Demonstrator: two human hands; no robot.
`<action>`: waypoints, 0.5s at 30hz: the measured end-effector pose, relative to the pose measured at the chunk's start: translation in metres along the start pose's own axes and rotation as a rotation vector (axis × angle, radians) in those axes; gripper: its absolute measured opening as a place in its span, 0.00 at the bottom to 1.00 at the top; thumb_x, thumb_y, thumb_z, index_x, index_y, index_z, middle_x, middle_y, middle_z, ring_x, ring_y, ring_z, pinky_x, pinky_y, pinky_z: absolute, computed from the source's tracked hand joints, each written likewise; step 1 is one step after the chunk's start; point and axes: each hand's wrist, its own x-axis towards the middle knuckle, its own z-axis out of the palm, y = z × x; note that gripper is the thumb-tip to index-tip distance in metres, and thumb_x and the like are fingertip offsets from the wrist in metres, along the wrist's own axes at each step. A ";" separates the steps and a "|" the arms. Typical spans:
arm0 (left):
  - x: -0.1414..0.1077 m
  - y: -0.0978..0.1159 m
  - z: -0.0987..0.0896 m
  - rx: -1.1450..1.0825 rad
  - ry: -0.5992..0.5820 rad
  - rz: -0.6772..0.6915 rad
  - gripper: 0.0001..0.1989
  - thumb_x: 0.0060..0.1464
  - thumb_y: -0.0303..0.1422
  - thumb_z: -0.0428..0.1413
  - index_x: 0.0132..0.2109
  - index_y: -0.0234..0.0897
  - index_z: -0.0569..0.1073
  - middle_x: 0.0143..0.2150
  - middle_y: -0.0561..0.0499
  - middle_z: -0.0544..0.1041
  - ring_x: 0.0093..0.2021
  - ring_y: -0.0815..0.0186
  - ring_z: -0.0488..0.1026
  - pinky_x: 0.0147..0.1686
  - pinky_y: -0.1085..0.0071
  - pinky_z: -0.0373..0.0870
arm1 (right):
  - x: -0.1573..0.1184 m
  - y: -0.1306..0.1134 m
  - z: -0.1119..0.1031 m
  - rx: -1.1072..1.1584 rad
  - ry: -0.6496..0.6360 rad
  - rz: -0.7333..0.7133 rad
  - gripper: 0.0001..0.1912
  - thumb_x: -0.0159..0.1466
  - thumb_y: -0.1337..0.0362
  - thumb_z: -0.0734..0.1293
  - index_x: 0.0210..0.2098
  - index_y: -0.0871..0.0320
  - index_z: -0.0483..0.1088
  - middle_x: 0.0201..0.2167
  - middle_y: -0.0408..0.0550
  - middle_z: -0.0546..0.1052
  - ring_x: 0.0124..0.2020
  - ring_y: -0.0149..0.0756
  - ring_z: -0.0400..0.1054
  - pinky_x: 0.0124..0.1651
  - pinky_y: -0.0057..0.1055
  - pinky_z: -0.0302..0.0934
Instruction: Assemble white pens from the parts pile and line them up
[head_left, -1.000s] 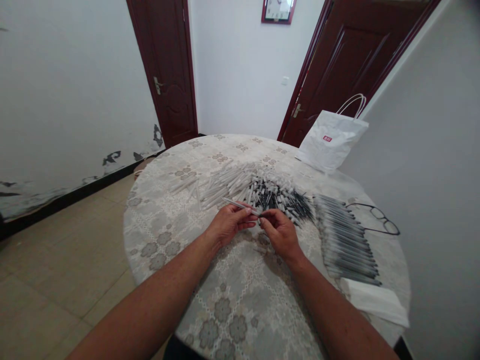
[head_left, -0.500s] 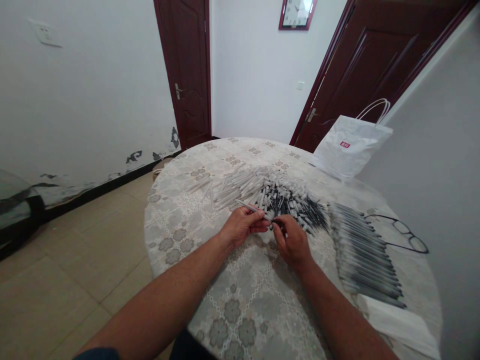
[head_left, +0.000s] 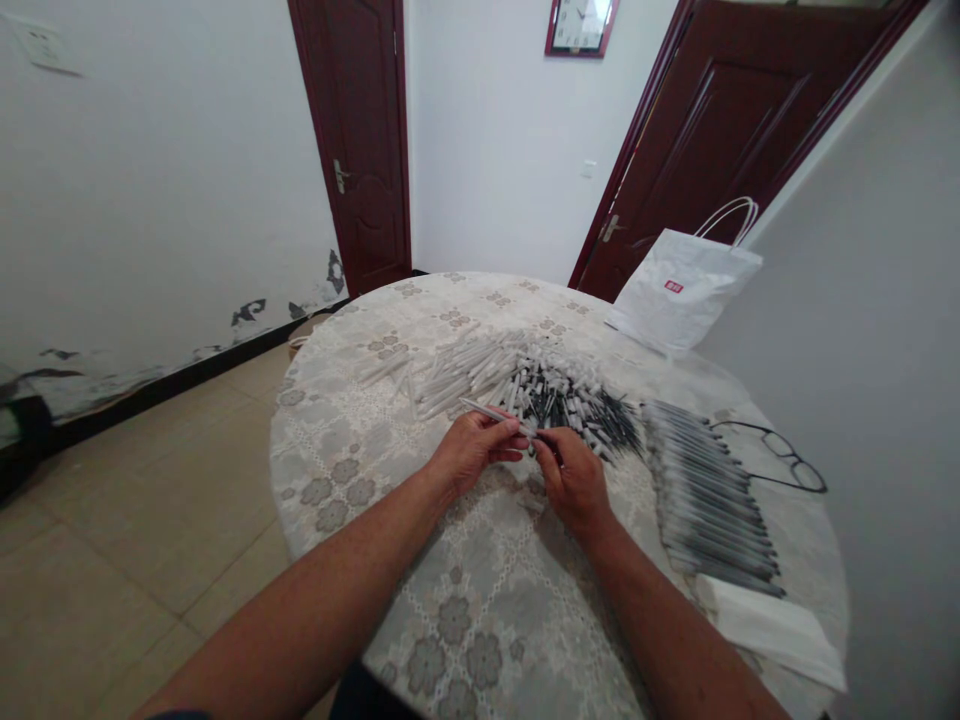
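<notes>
Between thumb and fingers, my left hand (head_left: 474, 452) grips a slim pale pen barrel (head_left: 480, 408) that points up and to the left. My right hand (head_left: 571, 474) is closed at the barrel's near end, its fingertips pinching a small dark piece mostly hidden by the fingers. The two hands almost touch over the table. Just beyond them lies a pile of whitish pen barrels (head_left: 469, 368). Beside it is a heap of black and white pen parts (head_left: 570, 395). To the right, a row of grey pens with dark ends (head_left: 709, 490) lies side by side.
The round table (head_left: 337, 560) has a flowered cloth. Folded black-framed glasses (head_left: 786, 460) lie right of the pen row, a white paper-like packet (head_left: 772, 630) below it. A white carrier bag (head_left: 682, 290) stands at the back right, near the wall.
The whole view has shifted slightly, so things appear a little further left. Both hands keep the same hold on the pen barrel, with hardly any visible finger movement.
</notes>
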 end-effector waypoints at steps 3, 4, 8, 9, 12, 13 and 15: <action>0.000 0.000 0.000 0.003 -0.012 -0.011 0.15 0.48 0.37 0.69 0.37 0.31 0.76 0.35 0.43 0.81 0.33 0.62 0.80 0.35 0.66 0.79 | -0.001 0.001 -0.001 0.006 0.008 -0.021 0.09 0.71 0.62 0.60 0.46 0.55 0.71 0.39 0.49 0.77 0.38 0.37 0.72 0.43 0.32 0.66; 0.000 0.000 -0.001 0.007 -0.014 -0.015 0.15 0.48 0.37 0.68 0.37 0.31 0.76 0.34 0.43 0.81 0.32 0.62 0.80 0.35 0.66 0.79 | -0.001 0.001 -0.001 0.005 0.012 -0.032 0.09 0.71 0.62 0.60 0.46 0.55 0.71 0.40 0.49 0.77 0.39 0.37 0.72 0.43 0.33 0.66; 0.001 0.000 -0.001 0.020 -0.014 -0.007 0.15 0.48 0.38 0.68 0.36 0.32 0.76 0.33 0.44 0.81 0.32 0.62 0.80 0.34 0.66 0.78 | 0.000 0.000 -0.003 -0.001 0.012 -0.054 0.09 0.71 0.62 0.60 0.45 0.55 0.71 0.39 0.49 0.77 0.39 0.37 0.72 0.44 0.32 0.65; 0.001 -0.001 -0.001 0.023 -0.016 -0.006 0.15 0.48 0.38 0.68 0.36 0.32 0.75 0.33 0.44 0.81 0.32 0.62 0.80 0.34 0.66 0.78 | 0.000 0.000 -0.003 -0.002 0.005 -0.052 0.09 0.71 0.61 0.60 0.45 0.55 0.71 0.39 0.49 0.77 0.39 0.36 0.72 0.43 0.32 0.65; 0.000 -0.001 -0.001 0.036 -0.030 -0.007 0.15 0.48 0.37 0.68 0.37 0.32 0.75 0.31 0.44 0.80 0.31 0.62 0.80 0.35 0.65 0.78 | 0.001 -0.001 -0.004 -0.018 -0.039 -0.032 0.12 0.72 0.61 0.57 0.40 0.56 0.70 0.34 0.48 0.75 0.36 0.35 0.70 0.41 0.30 0.62; 0.000 -0.001 0.000 0.042 -0.034 -0.005 0.15 0.48 0.37 0.68 0.37 0.32 0.75 0.31 0.45 0.80 0.32 0.62 0.80 0.35 0.65 0.78 | 0.001 -0.002 -0.005 -0.027 -0.058 -0.021 0.13 0.73 0.61 0.56 0.38 0.56 0.70 0.32 0.47 0.74 0.35 0.35 0.69 0.40 0.30 0.61; -0.001 -0.001 0.001 0.051 -0.038 0.001 0.15 0.48 0.36 0.68 0.38 0.32 0.75 0.32 0.45 0.80 0.32 0.62 0.80 0.36 0.65 0.78 | 0.001 -0.002 -0.006 -0.035 -0.094 0.006 0.17 0.74 0.60 0.54 0.34 0.56 0.69 0.29 0.46 0.73 0.32 0.34 0.68 0.38 0.30 0.60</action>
